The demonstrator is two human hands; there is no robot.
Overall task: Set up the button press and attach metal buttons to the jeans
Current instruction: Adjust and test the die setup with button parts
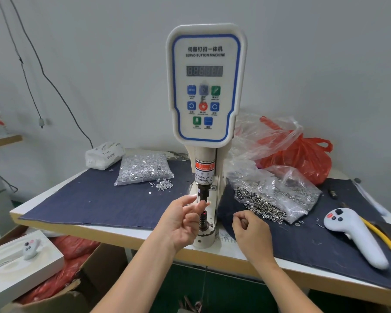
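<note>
Left hand [181,219] pinching at upper die [203,195], right hand [251,229] curled, contents unclear; seat squarely over lower die [203,222], fingertips out.

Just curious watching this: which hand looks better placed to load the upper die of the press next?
The left hand, probably: its fingertips are already at the upper die. The right hand sits curled lower, near the bag of buttons.
</note>
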